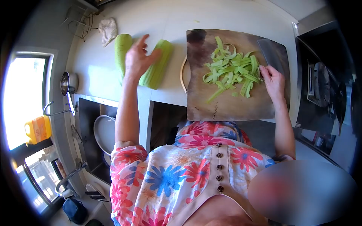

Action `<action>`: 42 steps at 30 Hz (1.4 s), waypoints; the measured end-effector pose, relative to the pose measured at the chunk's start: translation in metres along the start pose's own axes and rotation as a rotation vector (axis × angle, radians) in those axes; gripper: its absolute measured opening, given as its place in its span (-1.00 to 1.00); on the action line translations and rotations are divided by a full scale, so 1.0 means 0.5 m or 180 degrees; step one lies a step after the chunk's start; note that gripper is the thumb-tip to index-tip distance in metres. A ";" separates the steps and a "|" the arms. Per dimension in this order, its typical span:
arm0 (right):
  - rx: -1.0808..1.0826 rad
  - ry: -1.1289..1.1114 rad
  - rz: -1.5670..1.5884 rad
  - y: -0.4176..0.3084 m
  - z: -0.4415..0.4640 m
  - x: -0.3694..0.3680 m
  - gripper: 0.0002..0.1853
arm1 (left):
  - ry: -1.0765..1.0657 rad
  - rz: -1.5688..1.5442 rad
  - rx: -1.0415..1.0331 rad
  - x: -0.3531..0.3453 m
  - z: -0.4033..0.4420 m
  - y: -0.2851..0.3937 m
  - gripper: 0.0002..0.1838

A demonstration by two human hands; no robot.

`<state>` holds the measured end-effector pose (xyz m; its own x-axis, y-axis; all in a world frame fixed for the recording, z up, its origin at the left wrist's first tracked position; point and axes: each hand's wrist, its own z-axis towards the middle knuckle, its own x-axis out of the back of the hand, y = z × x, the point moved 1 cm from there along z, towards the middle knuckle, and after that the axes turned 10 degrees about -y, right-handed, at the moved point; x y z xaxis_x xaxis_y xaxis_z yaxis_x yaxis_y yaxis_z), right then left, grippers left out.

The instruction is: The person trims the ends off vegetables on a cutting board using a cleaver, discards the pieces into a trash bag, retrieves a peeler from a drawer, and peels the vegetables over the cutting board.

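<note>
My left hand (138, 60) is open, its fingers spread, above two long pale green gourds on the counter. One gourd (121, 52) lies left of the wrist, and the other, streaked gourd (157, 67) is just to the right, partly covered by the fingers. On a dark wooden cutting board (203, 101) is a loose heap of green peel strips (232, 67). At the heap's right edge, my right hand (274, 81) is closed in a pinch; what is between its fingertips cannot be made out. A cleaver (269, 54) lies beside it, its handle out of sight.
A crumpled cloth (108, 31) lies at the back left of the counter (162, 22). To the left are a small metal pot (69, 83) and a sink with a round basin (105, 133). A dark stove (316, 86) stands on the right.
</note>
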<state>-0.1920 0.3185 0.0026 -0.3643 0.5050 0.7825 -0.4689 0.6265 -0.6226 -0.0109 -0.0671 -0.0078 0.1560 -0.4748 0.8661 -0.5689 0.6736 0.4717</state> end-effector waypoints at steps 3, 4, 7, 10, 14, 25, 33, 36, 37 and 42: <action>0.0052 -0.0412 0.0214 -0.020 -0.035 -0.005 -0.72 | 0.0888 -0.0142 0.0349 0.052 -0.010 -0.065 -0.36; 0.0045 -0.0733 0.0377 -0.038 -0.051 -0.018 -0.73 | 0.1023 0.0234 0.0506 0.062 -0.006 -0.096 -0.28; 0.0166 -0.1836 0.0812 -0.095 -0.093 -0.092 -0.71 | 0.0908 0.0276 0.1018 0.043 0.017 -0.180 -0.09; 0.0568 -0.2518 0.0158 -0.159 -0.100 -0.147 -0.61 | 0.0380 -0.0054 0.1232 0.041 0.017 -0.188 0.04; 0.0922 -0.2439 -0.0279 -0.171 -0.082 -0.176 -0.56 | 0.0210 -0.0113 0.1214 0.038 0.023 -0.202 0.06; 0.0275 -0.1776 -0.0083 -0.168 -0.041 -0.114 -0.57 | -0.0165 -0.3736 0.0889 0.041 -0.002 -0.255 -0.39; 0.2071 -0.1002 -0.1094 -0.143 -0.055 -0.208 -0.62 | -0.0995 -0.6267 -0.0611 0.032 -0.107 -0.167 -0.26; 0.1545 -0.0936 -0.1102 -0.084 -0.015 -0.162 -0.63 | -0.1216 -0.6842 -0.1010 0.031 -0.136 -0.127 -0.19; 0.1486 -0.0749 -0.1094 -0.070 -0.006 -0.149 -0.64 | -0.1204 -0.6868 -0.0959 0.029 -0.145 -0.117 -0.17; 0.1722 -0.0737 -0.0538 -0.149 -0.012 -0.169 -0.65 | -0.1242 -0.6742 -0.0916 0.004 -0.190 -0.047 -0.10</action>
<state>-0.1216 0.2326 -0.0170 -0.3861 0.2447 0.8894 -0.8555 0.2656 -0.4445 0.0795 -0.0302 -0.0015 0.0689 -0.4586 -0.8860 0.2913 -0.8401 0.4575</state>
